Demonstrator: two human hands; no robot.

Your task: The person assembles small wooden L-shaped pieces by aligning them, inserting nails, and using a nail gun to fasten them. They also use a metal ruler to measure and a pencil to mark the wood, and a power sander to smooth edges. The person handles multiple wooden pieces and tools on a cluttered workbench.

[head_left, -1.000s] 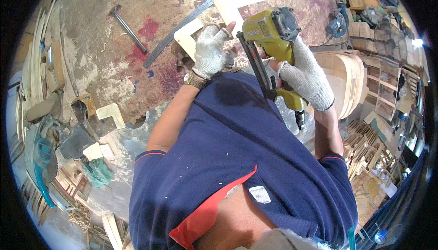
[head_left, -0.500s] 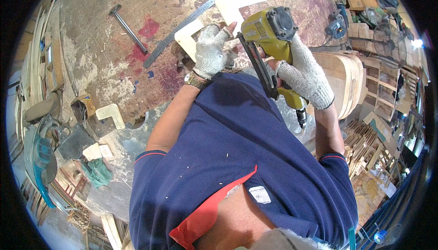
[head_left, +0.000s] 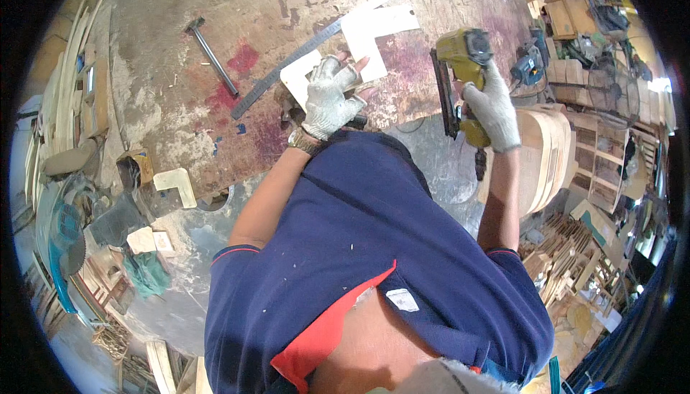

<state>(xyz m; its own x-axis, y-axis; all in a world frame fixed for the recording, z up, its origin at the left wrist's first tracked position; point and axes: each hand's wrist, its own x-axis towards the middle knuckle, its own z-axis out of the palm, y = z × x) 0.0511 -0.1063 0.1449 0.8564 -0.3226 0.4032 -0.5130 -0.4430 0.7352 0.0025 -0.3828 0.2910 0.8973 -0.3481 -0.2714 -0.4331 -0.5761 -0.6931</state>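
My right hand, in a white fingerless-style glove, grips a yellow and black nail gun. It holds the tool up past the table's near edge, apart from the pieces. My left hand, gloved alike, rests with fingers spread on the table beside two pale L-shaped pieces. It partly covers the left piece, and its fingertips reach the lower part of the right piece. A long metal ruler lies slantwise along both pieces. Something dark under my left wrist is mostly hidden.
A hammer lies on the worn, stained tabletop. Another L-shaped piece sits at the near left corner, by a small open box. A circular saw is at far left; stacked curved wood stands right.
My right hand has carried the nail gun right, away from the pale pieces. My left hand stays by them with its fingers spread. The whole view has shifted slightly.
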